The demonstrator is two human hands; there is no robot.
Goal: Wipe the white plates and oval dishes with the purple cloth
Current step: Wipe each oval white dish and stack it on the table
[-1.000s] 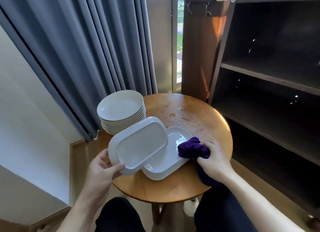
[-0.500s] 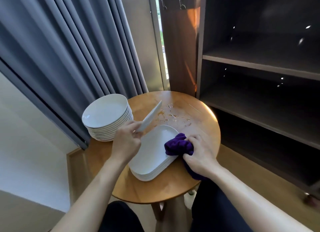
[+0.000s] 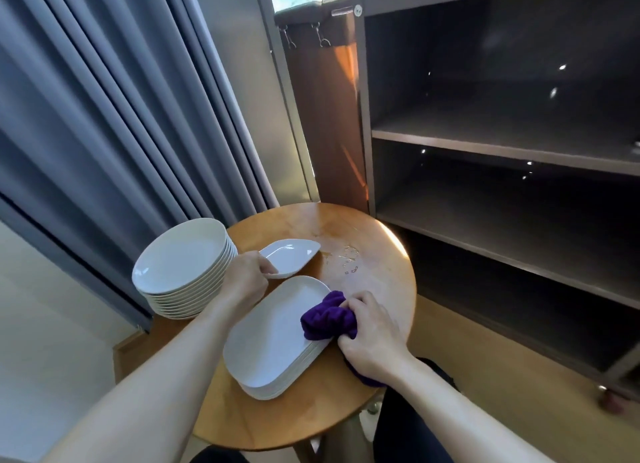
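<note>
A stack of white oval dishes (image 3: 266, 345) lies on the round wooden table (image 3: 377, 289) in front of me. My right hand (image 3: 372, 338) grips the bunched purple cloth (image 3: 327, 319), which rests on the stack's right edge. My left hand (image 3: 246, 279) holds one white oval dish (image 3: 292, 256) by its near rim, low over the table behind the stack, tilted slightly. A tall stack of round white plates (image 3: 183, 262) stands at the table's left edge.
Water drops (image 3: 349, 262) glisten on the tabletop to the right of the held dish. A dark shelving unit (image 3: 502, 151) stands close on the right, grey curtains (image 3: 104, 116) hang on the left. My knees are under the table's near edge.
My left hand carried the oval dish from the near left, up over the stack, down to the table behind it. The right hand stayed on the cloth. The camera shifted.
</note>
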